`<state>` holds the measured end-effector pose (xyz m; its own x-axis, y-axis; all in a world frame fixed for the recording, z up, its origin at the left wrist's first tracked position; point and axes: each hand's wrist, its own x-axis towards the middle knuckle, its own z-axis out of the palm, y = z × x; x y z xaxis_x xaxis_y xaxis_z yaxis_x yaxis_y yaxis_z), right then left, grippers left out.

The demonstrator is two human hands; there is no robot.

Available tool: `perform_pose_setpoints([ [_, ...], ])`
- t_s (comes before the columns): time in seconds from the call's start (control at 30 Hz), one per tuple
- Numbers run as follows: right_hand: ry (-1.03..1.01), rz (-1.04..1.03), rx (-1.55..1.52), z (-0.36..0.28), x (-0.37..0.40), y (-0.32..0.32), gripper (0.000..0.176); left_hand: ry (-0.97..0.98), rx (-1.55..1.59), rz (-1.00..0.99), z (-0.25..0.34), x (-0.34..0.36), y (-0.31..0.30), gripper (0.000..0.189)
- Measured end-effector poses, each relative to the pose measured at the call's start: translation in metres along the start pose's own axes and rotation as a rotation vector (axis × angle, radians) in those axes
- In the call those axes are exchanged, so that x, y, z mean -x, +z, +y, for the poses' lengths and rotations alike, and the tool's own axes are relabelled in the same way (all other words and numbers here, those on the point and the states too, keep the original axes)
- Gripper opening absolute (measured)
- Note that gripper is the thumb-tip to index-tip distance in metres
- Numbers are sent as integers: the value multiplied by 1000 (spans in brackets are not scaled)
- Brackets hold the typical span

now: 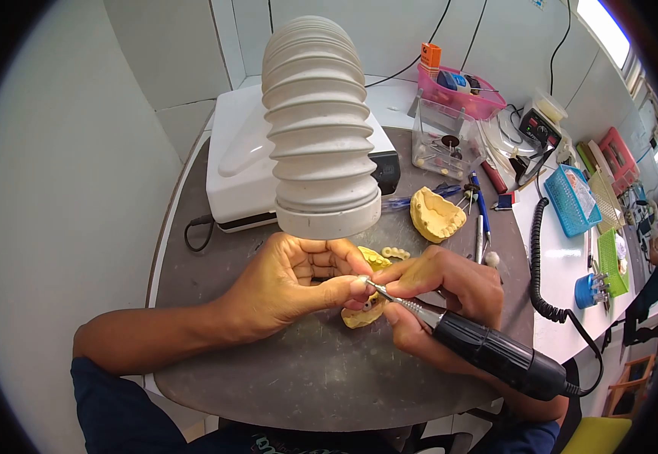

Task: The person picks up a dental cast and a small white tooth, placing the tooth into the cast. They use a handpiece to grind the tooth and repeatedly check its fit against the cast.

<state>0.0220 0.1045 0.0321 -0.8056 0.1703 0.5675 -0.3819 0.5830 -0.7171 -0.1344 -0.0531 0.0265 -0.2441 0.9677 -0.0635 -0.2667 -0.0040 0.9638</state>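
Observation:
My left hand (pixel 306 280) pinches a small pale piece (pixel 362 281) between thumb and fingertips, over the grey work mat. In my right hand (pixel 450 291) is a black and silver rotary handpiece (pixel 488 348), its tip touching or very near that piece. Partly hidden below my hands lie yellow plaster casts (pixel 363 316). Just behind them is a short row of tooth-shaped pieces (pixel 396 253). Another yellow dental cast (pixel 436 215) sits further back on the right.
A ribbed white hose (pixel 318 129) hangs over the mat before a white machine (pixel 230 151). Behind right stand a clear box (pixel 446 136) and pink basket (pixel 461 94). A coiled cord (pixel 537 265) runs along the right, near a blue basket (pixel 571 200) and green basket (pixel 611 261).

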Motion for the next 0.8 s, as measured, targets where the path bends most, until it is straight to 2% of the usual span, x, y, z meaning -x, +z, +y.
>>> perform_pose_setpoints([
  [0.8, -81, -3, 19, -5, -2, -2, 18, 8, -30, 6, 0, 0, 1, 15],
])
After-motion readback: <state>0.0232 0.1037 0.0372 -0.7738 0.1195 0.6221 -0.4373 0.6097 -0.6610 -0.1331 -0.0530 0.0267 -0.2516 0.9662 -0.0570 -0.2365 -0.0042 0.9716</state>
